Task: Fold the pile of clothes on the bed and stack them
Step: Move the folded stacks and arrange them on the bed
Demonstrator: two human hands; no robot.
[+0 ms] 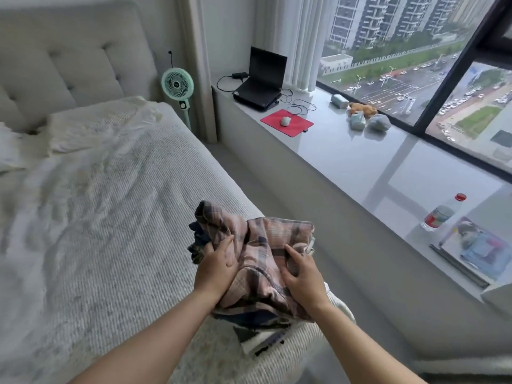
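Observation:
A crumpled pink plaid garment point(266, 245) tops a small pile of clothes at the bed's near right edge. My left hand point(217, 268) grips its left side, fingers bunched into the cloth. My right hand point(302, 275) presses and grips its right side. Under it lie dark blue plaid fabric point(198, 239) and a white and dark garment point(257, 342). The grey ribbed bedspread point(110, 245) covers the bed.
A pillow point(97, 126) and padded headboard point(69, 59) lie at the far end. A green fan point(178, 87) stands beside the bed. The window ledge point(360, 167) on the right holds a laptop point(263, 79), red mouse pad point(286, 122), bottle point(440, 214) and a clear bag point(479, 248).

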